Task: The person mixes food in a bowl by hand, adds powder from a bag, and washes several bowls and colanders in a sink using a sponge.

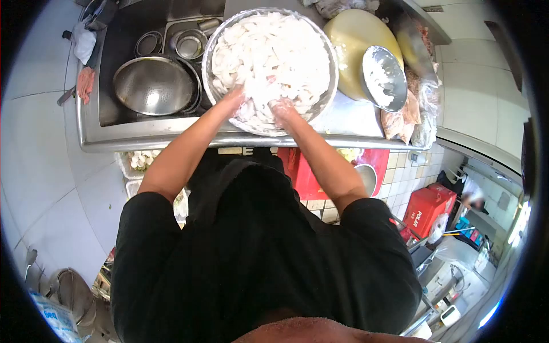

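Observation:
A large round metal basin [333, 86] holds a heap of white, powder-coated pieces [274, 48]; I cannot make out what food they are. Into the near left part of the heap goes my left hand [235, 98], its fingers buried among the pieces. My right hand [280, 108] is sunk in the same heap, close beside the left one near the basin's front edge. White coating covers the visible skin of both hands. Whether either hand grips any pieces is hidden.
Left of the basin, a metal colander [153, 86] and small metal bowls [190, 44] sit in the sink. To the right, a metal bowl with white powder [384, 79] rests against a big yellowish round board or lid [360, 40]. Bagged meat [400, 117] lies at the counter's right end.

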A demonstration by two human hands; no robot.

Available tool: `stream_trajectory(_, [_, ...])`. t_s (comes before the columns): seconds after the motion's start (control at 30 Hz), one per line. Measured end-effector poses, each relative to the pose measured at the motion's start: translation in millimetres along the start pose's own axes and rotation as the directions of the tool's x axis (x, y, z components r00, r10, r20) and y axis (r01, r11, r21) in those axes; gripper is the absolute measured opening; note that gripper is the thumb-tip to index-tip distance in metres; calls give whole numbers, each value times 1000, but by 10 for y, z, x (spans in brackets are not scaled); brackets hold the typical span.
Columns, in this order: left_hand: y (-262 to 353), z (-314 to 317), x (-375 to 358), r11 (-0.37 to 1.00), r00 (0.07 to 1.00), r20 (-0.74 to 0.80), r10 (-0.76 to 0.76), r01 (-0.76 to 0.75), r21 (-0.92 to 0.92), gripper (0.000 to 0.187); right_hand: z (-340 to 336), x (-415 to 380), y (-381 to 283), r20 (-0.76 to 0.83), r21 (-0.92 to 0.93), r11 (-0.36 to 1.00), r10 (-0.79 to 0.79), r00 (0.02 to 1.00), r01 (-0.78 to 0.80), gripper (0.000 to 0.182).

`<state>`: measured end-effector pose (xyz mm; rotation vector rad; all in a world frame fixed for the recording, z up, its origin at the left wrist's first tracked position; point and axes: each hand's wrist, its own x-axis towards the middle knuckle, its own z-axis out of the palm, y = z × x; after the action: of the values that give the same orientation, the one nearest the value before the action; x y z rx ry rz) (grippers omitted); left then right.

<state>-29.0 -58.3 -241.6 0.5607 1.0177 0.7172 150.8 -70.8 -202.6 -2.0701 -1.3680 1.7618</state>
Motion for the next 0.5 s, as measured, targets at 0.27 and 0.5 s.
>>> stream_trajectory(0.27, [488, 600, -670, 977, 937, -281, 207, -214, 7, 53, -268, -195, -342, 63, -352, 759, -566, 822, 548, 28])
stream_trajectory(0.5, [1252, 692, -705, 569, 884, -101, 456, -203, 797, 37, -880, -805, -1279, 305, -906, 141, -436, 847, 399, 34])
